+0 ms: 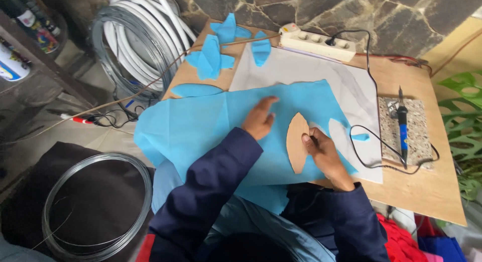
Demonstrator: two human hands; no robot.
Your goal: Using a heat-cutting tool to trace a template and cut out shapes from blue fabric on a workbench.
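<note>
Item: blue fabric sheet, frame centre, spread over the white board. My left hand lies flat on it, fingers together. My right hand pins the leaf-shaped cardboard template, fingers pressed down. Risk: the template may slide if pressure eases; the soldering iron at right could scorch stray fabric.

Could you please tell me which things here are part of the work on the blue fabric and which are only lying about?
In use:
left hand, flat on the blue fabric sheet
right hand, on the leaf-shaped cardboard template
cut blue pieces
white board

Lying about:
soldering iron on its stone slab
power strip
wire coil
white hose coil
</note>
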